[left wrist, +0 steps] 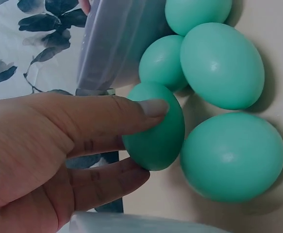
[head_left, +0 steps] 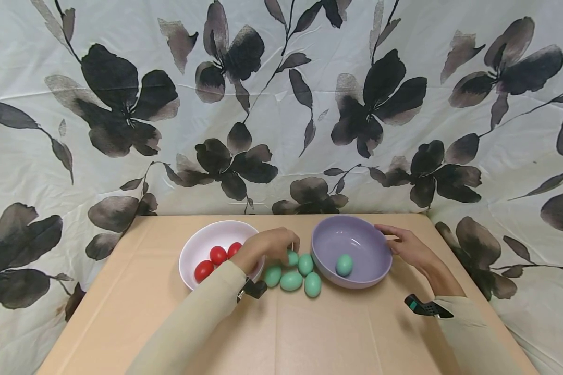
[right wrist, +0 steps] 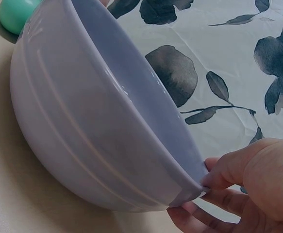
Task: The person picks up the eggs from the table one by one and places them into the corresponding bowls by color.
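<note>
My left hand (head_left: 268, 248) pinches a green egg (left wrist: 156, 141) between thumb and fingers, as the left wrist view shows. Right beside it, several more green eggs (head_left: 291, 281) lie close together on the table, between two bowls. With thumb and fingers, my right hand (head_left: 415, 252) grips the far right rim of the purple bowl (head_left: 349, 234). Inside that bowl lies one green egg (head_left: 344, 265). Left of the eggs stands a pale pink bowl (head_left: 186, 255) holding red, rounded pieces (head_left: 204, 271); my left hand and forearm hide part of it.
The bowls stand toward the back of a tan-covered table (head_left: 328, 333). Behind it hangs a white cloth (head_left: 305, 130) with dark flowers. A dark strap device (head_left: 252, 288) sits on the left wrist, another (head_left: 427, 307) on the right.
</note>
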Demonstrator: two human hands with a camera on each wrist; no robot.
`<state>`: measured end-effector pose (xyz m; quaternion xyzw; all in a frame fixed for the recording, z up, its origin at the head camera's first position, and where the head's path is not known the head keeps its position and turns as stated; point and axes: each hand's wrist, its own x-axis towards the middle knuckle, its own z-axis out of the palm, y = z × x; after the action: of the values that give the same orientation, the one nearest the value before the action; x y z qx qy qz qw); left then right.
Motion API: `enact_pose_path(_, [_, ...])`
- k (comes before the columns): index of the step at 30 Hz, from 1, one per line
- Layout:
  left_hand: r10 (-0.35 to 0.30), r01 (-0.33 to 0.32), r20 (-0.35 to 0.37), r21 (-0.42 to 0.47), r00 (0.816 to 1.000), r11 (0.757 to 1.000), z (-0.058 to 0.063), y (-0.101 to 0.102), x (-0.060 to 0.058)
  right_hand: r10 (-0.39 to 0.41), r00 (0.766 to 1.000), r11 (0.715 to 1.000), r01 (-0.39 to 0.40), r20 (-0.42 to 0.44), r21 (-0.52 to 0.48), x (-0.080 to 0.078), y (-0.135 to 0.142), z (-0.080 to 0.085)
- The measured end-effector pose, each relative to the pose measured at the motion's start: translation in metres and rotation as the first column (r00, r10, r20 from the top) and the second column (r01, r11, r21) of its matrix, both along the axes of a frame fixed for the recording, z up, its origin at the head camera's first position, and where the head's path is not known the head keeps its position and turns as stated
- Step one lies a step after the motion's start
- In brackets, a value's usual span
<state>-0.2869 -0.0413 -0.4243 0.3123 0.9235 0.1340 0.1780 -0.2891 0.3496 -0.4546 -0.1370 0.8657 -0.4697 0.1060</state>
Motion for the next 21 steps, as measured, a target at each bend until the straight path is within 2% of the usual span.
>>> enact_pose_path(6, [-0.025, 0.026, -0.042, 0.026, 0.999, 0.999, 0.004, -0.004, 0.000, 0.003, 1.000, 1.000, -0.003, 0.008, -0.005, 0.000, 0.000, 0.000])
enact_pose_path(21, [-0.011, 0.033, -0.120, 0.178, 0.993, 0.983, 0.017, -0.009, 0.009, 0.001, 1.000, 1.000, -0.001, 0.003, 0.007, 0.001, 0.000, 0.000])
